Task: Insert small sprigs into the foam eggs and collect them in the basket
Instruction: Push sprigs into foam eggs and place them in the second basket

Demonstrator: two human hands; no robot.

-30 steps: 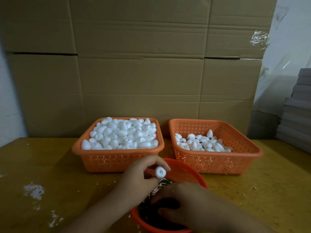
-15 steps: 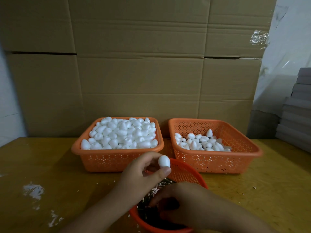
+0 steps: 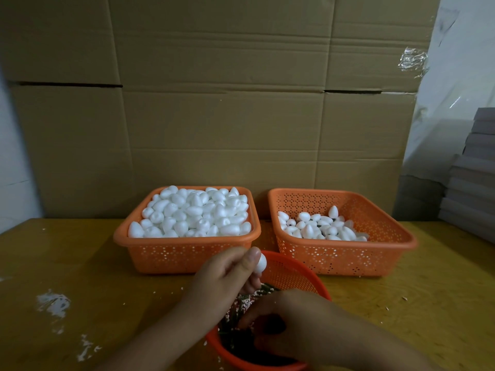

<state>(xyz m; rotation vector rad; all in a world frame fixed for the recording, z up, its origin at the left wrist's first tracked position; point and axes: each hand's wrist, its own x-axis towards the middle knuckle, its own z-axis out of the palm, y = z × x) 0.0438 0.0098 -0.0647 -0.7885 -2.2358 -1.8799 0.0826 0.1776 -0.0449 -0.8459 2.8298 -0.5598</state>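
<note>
My left hand (image 3: pixel 227 277) pinches a white foam egg (image 3: pixel 260 263) between thumb and fingers, above the far rim of the round orange bowl (image 3: pixel 294 274). That bowl holds dark green sprigs (image 3: pixel 241 306) with pale flecks. My right hand (image 3: pixel 289 325) reaches down into the bowl with curled fingers among the sprigs; whether it holds one is hidden. Behind the bowl stand two orange baskets: the left basket (image 3: pixel 187 250) is heaped with plain foam eggs (image 3: pixel 192 212), and the right basket (image 3: pixel 375 236) holds a smaller layer of eggs (image 3: pixel 318 226).
Everything stands on a yellow wooden table (image 3: pixel 80 277) with white foam crumbs (image 3: pixel 53 301) at the left. A wall of cardboard boxes (image 3: pixel 214 103) rises right behind the baskets. Grey stacked boards (image 3: pixel 474 178) sit at the far right.
My left hand has turned the foam egg between its fingers and shifted it slightly right and up over the bowl's rim. My right hand stays down in the bowl among the sprigs.
</note>
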